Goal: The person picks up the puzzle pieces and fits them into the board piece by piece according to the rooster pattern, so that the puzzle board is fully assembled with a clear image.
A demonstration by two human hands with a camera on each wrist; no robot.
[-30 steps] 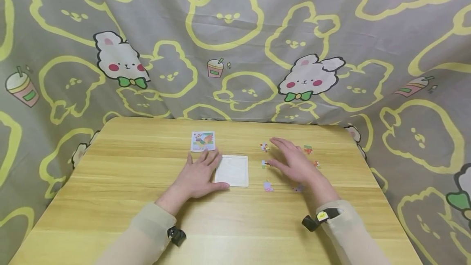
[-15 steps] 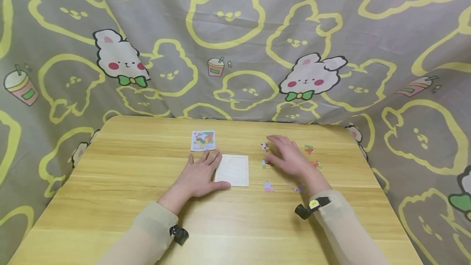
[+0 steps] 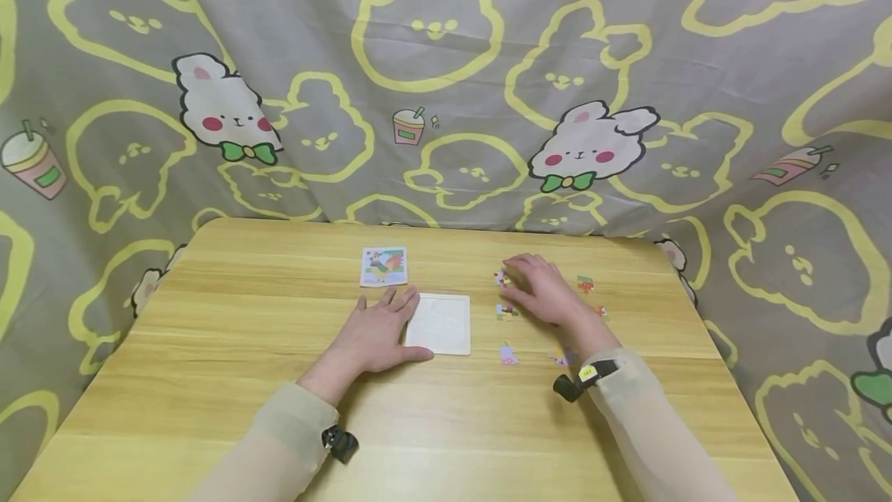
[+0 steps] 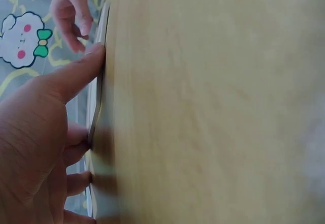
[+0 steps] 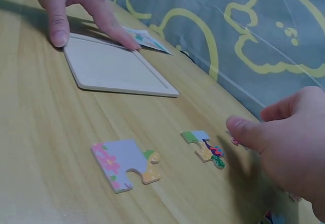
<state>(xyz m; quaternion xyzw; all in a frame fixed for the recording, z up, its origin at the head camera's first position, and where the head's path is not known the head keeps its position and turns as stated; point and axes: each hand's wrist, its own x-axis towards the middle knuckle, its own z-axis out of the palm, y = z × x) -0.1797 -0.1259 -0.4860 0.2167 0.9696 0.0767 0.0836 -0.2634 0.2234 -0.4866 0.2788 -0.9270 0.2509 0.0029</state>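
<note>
My left hand (image 3: pixel 375 338) lies spread with straight fingers at the left side of a white puzzle tray (image 3: pixel 446 325). Its thumb touches the tray's near edge and its index fingertip the far edge, as the right wrist view shows. My right hand (image 3: pixel 547 289) is low over the loose pieces, thumb and fingers slightly bent and apart. Between and below its fingertips lies a jigsaw piece (image 3: pixel 499 278), partly hidden by the thumb in the right wrist view. Nearer on the table are a green, yellow and dark piece (image 5: pixel 204 150) and a purple piece with pink flowers (image 5: pixel 122 160).
More jigsaw pieces lie to the right: a red and green piece (image 3: pixel 585 283), an orange one (image 3: pixel 601 313) and a purple and yellow one (image 3: pixel 559 356). A picture card with a bird (image 3: pixel 383 266) lies behind the left hand. A patterned curtain (image 3: pixel 474 99) hangs behind the wooden table (image 3: pixel 432 440).
My right hand has moved slightly left and its thumb has gone up toward the far-left piece, uncovering the piece below it. The left hand has stayed on the tray.
</note>
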